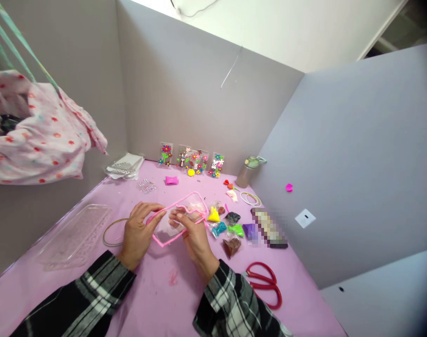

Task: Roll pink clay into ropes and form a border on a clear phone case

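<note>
My left hand (138,231) holds the left end of a clear rectangular case (166,228), thumb and fingers closed on its edge. A pink clay-like strip (171,241) runs along the case's rim. My right hand (196,243) pinches at the near right side of the case, where the pink strip curves inward in a loose strand. Some right fingers show through the clear panel. The case is tilted above the pink-covered table (153,299). Just right of it lie small bags of coloured clay, among them yellow (213,214), teal (219,229) and brown (231,246).
Red-handled scissors (264,284) lie at right. A clear plastic tray (75,234) and a bangle (110,234) sit at left. Flower-charm packets (194,161) lean on the back partition. A bottle (246,173) stands in the right corner. A spotted cloth bag (52,135) hangs at left.
</note>
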The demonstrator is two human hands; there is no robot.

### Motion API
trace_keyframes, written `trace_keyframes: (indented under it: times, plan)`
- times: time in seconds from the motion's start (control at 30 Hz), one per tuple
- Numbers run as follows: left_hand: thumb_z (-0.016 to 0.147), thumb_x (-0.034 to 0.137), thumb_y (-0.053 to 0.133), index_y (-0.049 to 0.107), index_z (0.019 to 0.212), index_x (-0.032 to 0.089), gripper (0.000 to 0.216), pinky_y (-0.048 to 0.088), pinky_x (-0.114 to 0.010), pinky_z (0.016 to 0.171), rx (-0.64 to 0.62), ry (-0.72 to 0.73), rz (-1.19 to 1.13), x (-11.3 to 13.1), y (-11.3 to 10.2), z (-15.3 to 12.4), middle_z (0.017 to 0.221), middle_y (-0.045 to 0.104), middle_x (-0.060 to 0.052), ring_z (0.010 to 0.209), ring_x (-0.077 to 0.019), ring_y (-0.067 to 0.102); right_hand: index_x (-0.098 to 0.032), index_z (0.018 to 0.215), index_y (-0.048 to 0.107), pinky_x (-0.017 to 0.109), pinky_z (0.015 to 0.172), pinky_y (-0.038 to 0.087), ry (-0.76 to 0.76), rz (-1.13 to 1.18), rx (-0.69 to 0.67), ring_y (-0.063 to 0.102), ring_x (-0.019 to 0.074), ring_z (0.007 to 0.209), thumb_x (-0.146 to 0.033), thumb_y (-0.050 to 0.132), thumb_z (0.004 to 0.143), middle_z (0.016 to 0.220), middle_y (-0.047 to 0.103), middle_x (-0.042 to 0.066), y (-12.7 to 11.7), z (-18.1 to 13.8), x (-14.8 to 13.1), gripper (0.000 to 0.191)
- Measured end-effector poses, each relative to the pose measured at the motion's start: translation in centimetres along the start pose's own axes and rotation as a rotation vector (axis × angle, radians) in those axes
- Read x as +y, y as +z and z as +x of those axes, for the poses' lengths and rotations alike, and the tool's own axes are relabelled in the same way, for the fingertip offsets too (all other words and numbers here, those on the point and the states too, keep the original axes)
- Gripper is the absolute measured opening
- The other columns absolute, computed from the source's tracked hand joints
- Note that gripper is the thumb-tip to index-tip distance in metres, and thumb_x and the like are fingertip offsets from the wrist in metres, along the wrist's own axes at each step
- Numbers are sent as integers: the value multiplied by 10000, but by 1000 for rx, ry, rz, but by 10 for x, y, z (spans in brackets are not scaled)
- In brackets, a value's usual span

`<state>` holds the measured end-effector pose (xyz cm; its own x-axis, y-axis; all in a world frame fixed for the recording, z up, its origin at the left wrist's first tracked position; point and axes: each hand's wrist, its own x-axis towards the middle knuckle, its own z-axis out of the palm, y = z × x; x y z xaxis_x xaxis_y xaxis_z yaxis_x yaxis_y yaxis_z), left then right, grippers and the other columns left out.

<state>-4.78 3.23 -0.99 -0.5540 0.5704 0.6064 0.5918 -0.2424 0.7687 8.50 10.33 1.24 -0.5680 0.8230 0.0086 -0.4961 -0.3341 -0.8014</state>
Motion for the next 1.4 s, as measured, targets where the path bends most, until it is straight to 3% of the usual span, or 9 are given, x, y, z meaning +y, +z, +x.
trace_keyframes:
  times: [0.13,0.33,0.53,0.7,0.9,1.07,1.27,1.4]
  plan:
    - [892,442,694,683,1068,244,265,476,-367,947,27,-45,13,2,0,-2,1002,709,-27,982,-225,653,-175,868,754,299,794,579,-26,-8,32,732,178,828,-252,867,658,908,779,37,-2,1,-2,250]
    - [909,424,644,700,856,246,194,466,-363,903,3,-45,11,1,-1,-1,889,696,-19,925,-227,634,-182,864,747,324,816,581,-43,13,58,724,177,819,-259,883,642,876,762,20,-3,3,-3,271]
    - [888,442,676,703,1017,244,238,470,-362,939,14,-75,0,3,0,0,983,705,-24,971,-225,644,-181,885,743,307,816,579,-55,29,81,724,182,876,-250,889,641,923,766,33,-5,4,-4,292]
    - [888,456,648,704,868,243,221,481,-363,915,1,-94,-2,3,1,1,914,701,-22,941,-231,642,-187,873,737,321,831,581,-70,30,72,721,183,866,-248,875,660,911,761,28,-6,5,-3,261]
    - [864,472,686,643,1146,246,364,510,-358,937,23,-140,-28,7,1,0,1019,719,-22,993,-228,669,-195,895,731,309,835,576,-64,37,88,724,181,896,-252,889,654,940,764,29,-8,6,-4,294]
    - [885,437,654,700,879,239,202,486,-344,914,15,-108,-27,7,1,1,921,691,-18,935,-220,642,-197,884,735,294,819,583,-66,57,99,720,170,871,-245,896,643,914,753,12,-9,7,-4,294]
    - [851,446,709,700,994,245,247,465,-358,948,28,-114,-42,3,0,0,981,697,-19,976,-227,637,-192,883,737,299,818,582,-65,53,93,721,174,869,-247,896,638,916,759,22,-7,6,-5,297]
    - [835,458,707,706,835,246,212,456,-357,928,13,-130,-69,3,1,1,896,687,-15,941,-231,624,-187,852,740,293,803,582,-62,50,81,716,165,831,-248,897,632,873,755,11,-5,4,-5,277]
